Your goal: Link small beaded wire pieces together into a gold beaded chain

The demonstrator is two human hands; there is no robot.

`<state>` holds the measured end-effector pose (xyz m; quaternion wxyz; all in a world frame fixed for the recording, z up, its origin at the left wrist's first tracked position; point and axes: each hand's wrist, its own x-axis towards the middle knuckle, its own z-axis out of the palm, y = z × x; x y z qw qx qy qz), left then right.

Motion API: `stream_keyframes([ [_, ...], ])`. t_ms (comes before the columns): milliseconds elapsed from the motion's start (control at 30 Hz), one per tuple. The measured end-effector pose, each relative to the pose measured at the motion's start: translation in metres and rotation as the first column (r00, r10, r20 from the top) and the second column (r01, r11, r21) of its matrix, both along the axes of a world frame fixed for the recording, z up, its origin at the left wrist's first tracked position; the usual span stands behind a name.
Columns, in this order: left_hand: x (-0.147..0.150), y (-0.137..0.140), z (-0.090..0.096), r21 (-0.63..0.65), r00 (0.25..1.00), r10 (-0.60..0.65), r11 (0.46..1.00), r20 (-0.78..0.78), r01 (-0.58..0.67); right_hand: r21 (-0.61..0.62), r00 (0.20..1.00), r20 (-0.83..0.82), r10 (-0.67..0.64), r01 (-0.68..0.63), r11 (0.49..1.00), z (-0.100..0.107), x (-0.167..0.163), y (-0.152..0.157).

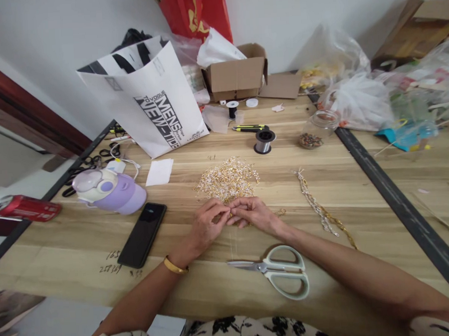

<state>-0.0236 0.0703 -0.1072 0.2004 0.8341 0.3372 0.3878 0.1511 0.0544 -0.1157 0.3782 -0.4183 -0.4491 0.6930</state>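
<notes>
My left hand (210, 223) and my right hand (254, 212) meet fingertip to fingertip at the near edge of a pile of small gold and clear beads (228, 179). Both are closed in a pinch. A tiny gold piece shows between the fingertips; exactly how each hand grips it is too small to tell. Below them hangs a faint, thin clear thread (234, 245). Scissors (269, 268) with pale green handles lie just in front of my right forearm, blades pointing left. To the right rest gold and silver beaded strands (316, 203).
Left are a black phone (142, 236), a purple bottle (113, 190), a red can (27, 208) and a white paper (160, 172). Behind the pile stand a wire spool (264, 142), a cutter knife (248, 128), a bead jar (318, 130), a white bag (149, 99) and a cardboard box (237, 77).
</notes>
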Motion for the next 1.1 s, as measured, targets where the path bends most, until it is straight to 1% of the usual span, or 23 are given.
stream_keyframes([
  [233, 0.0, 0.0, 0.0, 0.005, 1.0, 0.008, 1.0, 0.015, -0.008, 0.059, 0.999, 0.018, -0.026, 0.025, 0.998, 0.0, 0.0, -0.001],
  [367, -0.001, 0.0, -0.002, -0.026, 0.999, 0.012, 1.0, 0.033, -0.011, 0.087, 0.999, 0.024, -0.021, 0.019, 0.996, 0.002, 0.0, -0.002],
  [500, -0.002, -0.001, -0.001, -0.065, 0.999, 0.011, 0.998, 0.043, -0.009, 0.097, 0.999, 0.019, -0.044, 0.042, 0.994, 0.002, 0.0, -0.003],
  [567, -0.001, -0.001, 0.001, -0.061, 0.999, -0.01, 0.998, 0.05, 0.013, 0.091, 0.998, 0.008, -0.06, 0.059, 0.994, 0.003, 0.001, -0.003],
  [700, 0.0, -0.002, 0.004, -0.036, 0.992, -0.098, 0.994, 0.075, 0.101, 0.061, 0.996, 0.001, -0.085, 0.085, 0.995, 0.003, 0.002, -0.001],
  [767, 0.001, -0.003, 0.005, -0.055, 0.988, -0.124, 0.99, 0.095, 0.13, 0.048, 0.995, -0.011, -0.102, 0.103, 0.994, 0.002, 0.003, 0.0],
  [833, 0.002, -0.004, 0.007, -0.11, 0.982, -0.134, 0.983, 0.133, 0.149, 0.04, 0.993, -0.025, -0.112, 0.113, 0.993, 0.001, 0.004, 0.002],
  [900, 0.002, -0.005, 0.008, -0.21, 0.974, -0.129, 0.963, 0.187, 0.168, 0.032, 0.994, -0.029, -0.102, 0.102, 0.994, 0.0, 0.004, 0.002],
  [933, 0.002, -0.005, 0.008, -0.275, 0.969, -0.12, 0.945, 0.216, 0.178, 0.032, 0.995, -0.024, -0.093, 0.094, 0.995, 0.0, 0.004, 0.002],
  [1033, 0.001, -0.003, 0.009, -0.47, 0.947, -0.059, 0.857, 0.316, 0.21, 0.066, 0.997, 0.015, -0.075, 0.074, 0.995, 0.0, 0.003, 0.0],
  [1100, 0.0, 0.0, 0.008, -0.573, 0.94, 0.012, 0.795, 0.342, 0.198, 0.163, 0.994, 0.075, -0.082, 0.069, 0.984, 0.001, 0.003, -0.002],
])
